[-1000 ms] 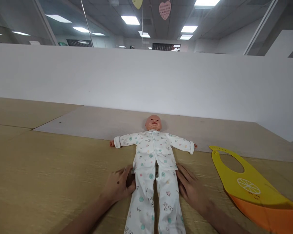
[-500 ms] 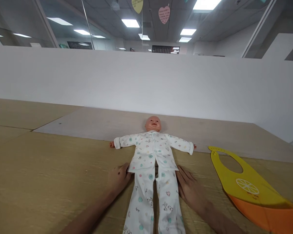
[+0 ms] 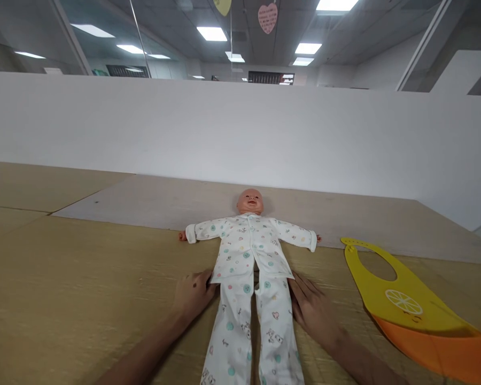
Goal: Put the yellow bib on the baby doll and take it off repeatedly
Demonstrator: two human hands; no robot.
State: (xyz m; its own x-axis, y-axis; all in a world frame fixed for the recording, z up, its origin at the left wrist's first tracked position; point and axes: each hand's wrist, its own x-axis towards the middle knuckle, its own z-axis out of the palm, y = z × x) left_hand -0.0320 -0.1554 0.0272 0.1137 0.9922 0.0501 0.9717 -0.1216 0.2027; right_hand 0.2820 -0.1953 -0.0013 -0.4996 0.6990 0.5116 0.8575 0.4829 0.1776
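A baby doll [image 3: 249, 202] lies on its back on the tan table [image 3: 84, 299], arms spread, dressed in white patterned pyjamas [image 3: 240, 256] with coloured dots and small prints. My left hand [image 3: 194, 297] rests beside the doll's hip, fingertips at the left hem of the pyjama top. My right hand [image 3: 311, 310] lies flat on the other side, its fingers touching the right hem. Neither hand visibly grips the cloth. The doll's feet are out of the picture.
A yellow and orange silicone bib [image 3: 401, 302] lies to the right of the doll. A grey board [image 3: 144, 206] lies beneath the doll's head and arms. A low white wall [image 3: 224, 133] runs behind it, with paper hearts [image 3: 267, 17] hanging from the ceiling above.
My left hand has drawn in from the doll's side to the hem of the top. My right hand has shifted only slightly, and the view has tilted a little.
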